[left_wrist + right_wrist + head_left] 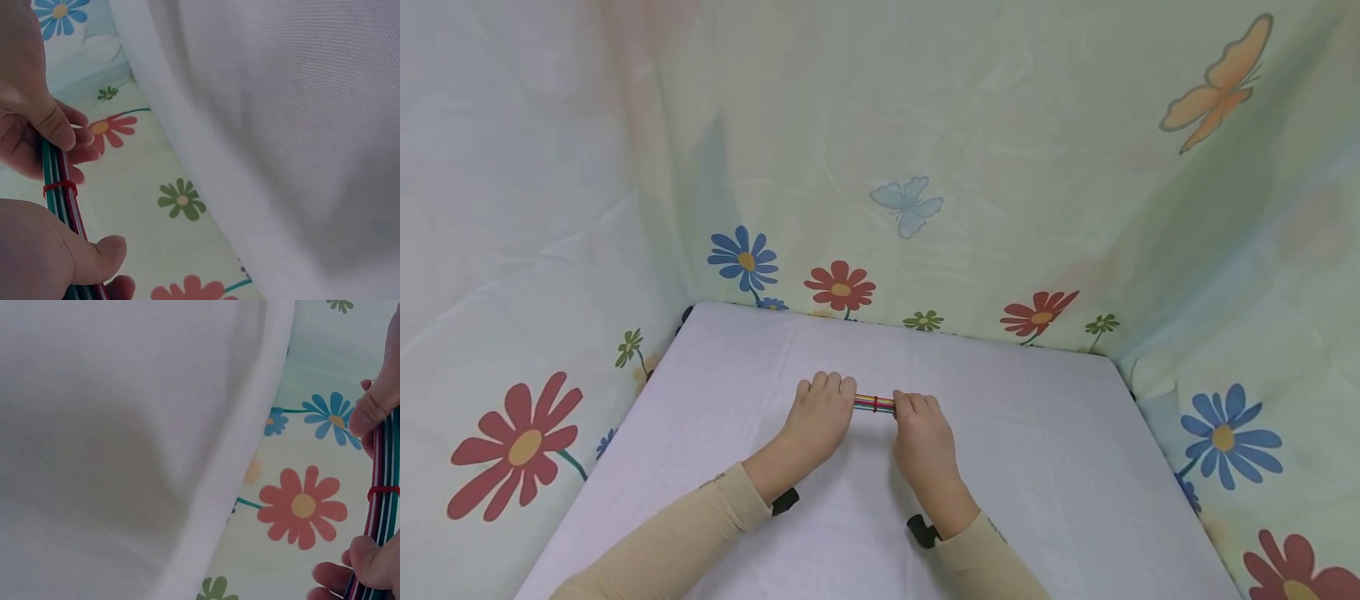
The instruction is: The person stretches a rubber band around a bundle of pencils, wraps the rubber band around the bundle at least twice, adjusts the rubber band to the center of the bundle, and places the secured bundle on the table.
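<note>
A bundle of thin coloured sticks [865, 402], tied round with a red band [59, 185], stretches between the two hands above the white table. My left hand [822, 414] grips one end, its thumb [103, 259] lying along the sticks in the left wrist view. The other end is held by my right hand [925, 437], with its thumb [373, 559] pressed on the bundle in the right wrist view. Between the hands, the short middle part with the band shows green, white, dark and red stripes. Both ends are hidden inside the hands.
A white cloth covers the table [1060, 467]. Curtains [1000, 208] printed with flowers and butterflies stand along its back and sides. Beige sleeves [677, 525] reach in from the front, and a black wrist device [921, 531] sits at each cuff.
</note>
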A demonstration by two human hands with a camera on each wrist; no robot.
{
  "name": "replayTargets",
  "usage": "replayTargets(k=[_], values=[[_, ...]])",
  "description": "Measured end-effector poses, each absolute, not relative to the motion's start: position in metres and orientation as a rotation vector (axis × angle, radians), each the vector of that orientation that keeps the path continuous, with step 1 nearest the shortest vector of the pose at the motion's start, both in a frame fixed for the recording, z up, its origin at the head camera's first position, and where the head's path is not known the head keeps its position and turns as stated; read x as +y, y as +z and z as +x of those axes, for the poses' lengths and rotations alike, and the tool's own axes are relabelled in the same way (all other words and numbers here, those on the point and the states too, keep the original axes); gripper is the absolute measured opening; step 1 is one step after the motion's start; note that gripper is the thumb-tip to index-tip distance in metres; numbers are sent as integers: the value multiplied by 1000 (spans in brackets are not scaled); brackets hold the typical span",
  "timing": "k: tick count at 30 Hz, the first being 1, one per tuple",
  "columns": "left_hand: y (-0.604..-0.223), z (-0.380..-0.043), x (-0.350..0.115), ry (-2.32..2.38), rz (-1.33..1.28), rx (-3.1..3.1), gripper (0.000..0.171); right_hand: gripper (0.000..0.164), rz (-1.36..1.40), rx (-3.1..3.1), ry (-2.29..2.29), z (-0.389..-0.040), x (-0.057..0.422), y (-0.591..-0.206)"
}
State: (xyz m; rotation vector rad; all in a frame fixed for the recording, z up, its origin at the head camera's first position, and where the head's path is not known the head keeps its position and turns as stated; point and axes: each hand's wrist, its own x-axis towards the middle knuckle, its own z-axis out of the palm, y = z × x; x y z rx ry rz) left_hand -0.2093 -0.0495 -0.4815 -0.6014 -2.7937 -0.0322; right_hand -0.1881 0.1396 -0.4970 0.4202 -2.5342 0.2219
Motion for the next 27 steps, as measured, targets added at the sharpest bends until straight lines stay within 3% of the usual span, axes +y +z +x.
replayTargets(k=[10, 27], values=[[-483, -205, -47, -23, -539, -2771, 19, 23, 429, -2626, 66, -191, 136, -500], [-485, -210, -44, 42, -518, -2713, 18, 29, 374, -2638, 106, -190, 133, -496]])
